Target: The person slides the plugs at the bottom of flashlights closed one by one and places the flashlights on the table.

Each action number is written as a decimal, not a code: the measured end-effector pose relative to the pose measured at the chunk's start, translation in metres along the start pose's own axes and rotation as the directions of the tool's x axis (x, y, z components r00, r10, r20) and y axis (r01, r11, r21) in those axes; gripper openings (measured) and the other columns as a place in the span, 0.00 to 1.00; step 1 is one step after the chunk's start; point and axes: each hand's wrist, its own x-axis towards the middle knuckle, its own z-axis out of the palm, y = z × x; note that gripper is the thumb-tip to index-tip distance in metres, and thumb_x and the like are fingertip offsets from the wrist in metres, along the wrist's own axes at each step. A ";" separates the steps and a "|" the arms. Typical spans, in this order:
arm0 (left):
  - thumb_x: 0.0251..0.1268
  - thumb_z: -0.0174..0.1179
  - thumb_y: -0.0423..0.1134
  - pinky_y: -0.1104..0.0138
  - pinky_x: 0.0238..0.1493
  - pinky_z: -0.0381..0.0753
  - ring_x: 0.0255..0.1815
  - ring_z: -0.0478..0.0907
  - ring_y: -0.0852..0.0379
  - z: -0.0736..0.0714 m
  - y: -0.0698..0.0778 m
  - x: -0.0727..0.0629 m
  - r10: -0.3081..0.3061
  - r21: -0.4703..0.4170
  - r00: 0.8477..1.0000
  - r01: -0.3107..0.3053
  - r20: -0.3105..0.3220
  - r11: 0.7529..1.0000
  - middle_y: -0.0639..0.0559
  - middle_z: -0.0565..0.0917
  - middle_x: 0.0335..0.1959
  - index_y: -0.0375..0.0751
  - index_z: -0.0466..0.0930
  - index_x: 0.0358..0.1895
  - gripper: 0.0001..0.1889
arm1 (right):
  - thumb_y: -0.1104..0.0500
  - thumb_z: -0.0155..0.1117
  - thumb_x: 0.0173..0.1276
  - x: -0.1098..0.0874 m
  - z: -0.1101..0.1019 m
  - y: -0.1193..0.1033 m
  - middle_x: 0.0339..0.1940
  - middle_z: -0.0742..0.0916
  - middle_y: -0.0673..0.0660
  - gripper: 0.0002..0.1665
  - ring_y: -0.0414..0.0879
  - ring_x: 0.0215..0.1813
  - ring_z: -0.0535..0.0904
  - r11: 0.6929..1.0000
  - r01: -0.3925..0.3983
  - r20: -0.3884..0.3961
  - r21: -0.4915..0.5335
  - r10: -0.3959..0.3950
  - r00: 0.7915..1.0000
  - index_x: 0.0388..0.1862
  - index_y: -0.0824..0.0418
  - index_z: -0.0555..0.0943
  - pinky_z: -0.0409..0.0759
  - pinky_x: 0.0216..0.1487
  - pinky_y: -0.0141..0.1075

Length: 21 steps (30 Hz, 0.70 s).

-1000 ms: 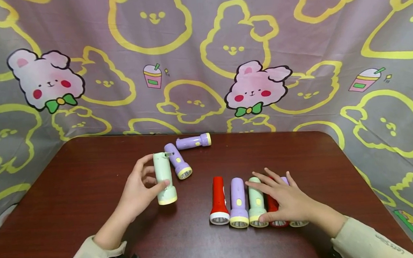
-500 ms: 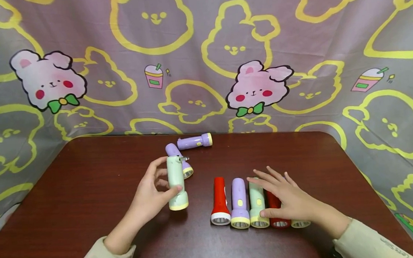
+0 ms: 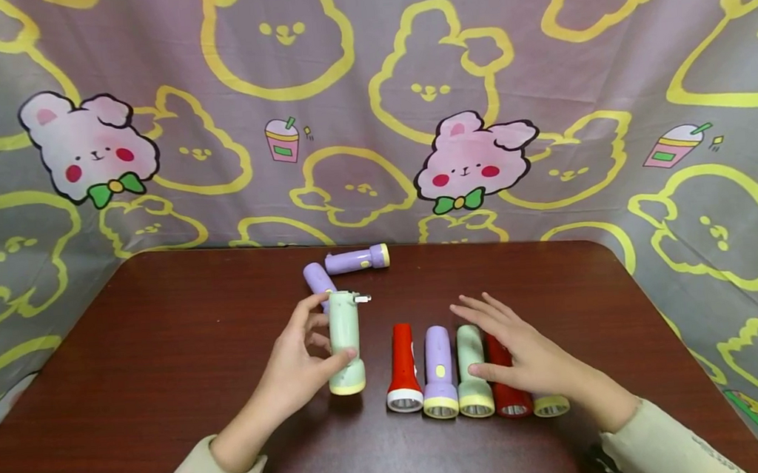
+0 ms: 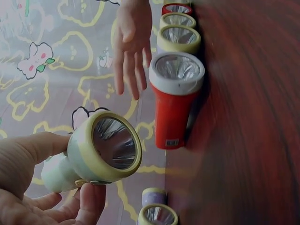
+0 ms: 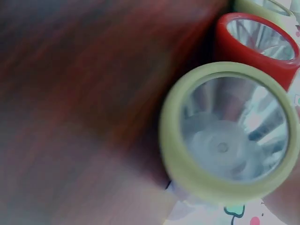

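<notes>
My left hand [image 3: 298, 365] grips a light green flashlight [image 3: 344, 336], thumb near its yellow-rimmed head, with small metal prongs [image 3: 362, 298] sticking out of its tail. In the left wrist view the lens end of that green flashlight [image 4: 105, 145] faces the camera. My right hand [image 3: 529, 355] is over the right part of a row of flashlights, its fingers spread and fairly straight. From the left, the row has a red flashlight [image 3: 402, 364], a purple flashlight [image 3: 438, 362], another green flashlight [image 3: 474, 388], a darker red flashlight [image 3: 510, 389] and a yellow-rimmed flashlight [image 3: 551, 405], mostly hidden by the hand.
Two purple flashlights lie farther back: one sideways [image 3: 354, 261], the other [image 3: 317, 277] partly covered by the held flashlight. All rest on a dark brown table [image 3: 160, 343]. A patterned curtain [image 3: 356, 119] stands behind the table.
My left hand has carried the green flashlight rightward and a little nearer to me, toward the row. My right hand has shifted slightly, uncovering more of the row's green flashlight.
</notes>
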 end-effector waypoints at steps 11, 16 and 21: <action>0.46 0.76 0.28 0.69 0.34 0.82 0.33 0.78 0.56 0.014 0.008 0.000 0.009 -0.004 1.000 -0.009 -0.001 1.000 0.42 0.84 0.46 0.44 0.64 0.69 0.43 | 0.47 0.71 0.63 0.015 -0.002 -0.016 0.80 0.64 0.52 0.48 0.60 0.80 0.55 0.998 0.028 -0.035 0.059 -0.026 0.999 0.79 0.47 0.60 0.62 0.69 0.69; 0.45 0.76 0.27 0.68 0.34 0.83 0.31 0.78 0.56 0.019 0.011 0.000 0.011 -0.020 1.000 -0.011 -0.005 1.000 0.43 0.84 0.47 0.45 0.65 0.68 0.43 | 0.49 0.72 0.63 0.024 -0.001 -0.026 0.79 0.66 0.53 0.47 0.59 0.80 0.56 0.994 0.054 -0.042 0.092 -0.051 0.998 0.78 0.49 0.62 0.61 0.70 0.68; 0.45 0.76 0.27 0.69 0.33 0.83 0.31 0.78 0.57 0.024 0.013 0.000 0.010 -0.031 1.000 -0.010 0.000 0.999 0.43 0.85 0.48 0.48 0.65 0.68 0.44 | 0.49 0.72 0.63 0.031 -0.001 -0.034 0.78 0.68 0.51 0.47 0.56 0.78 0.61 0.990 0.062 -0.035 0.125 -0.058 0.998 0.78 0.46 0.61 0.66 0.69 0.63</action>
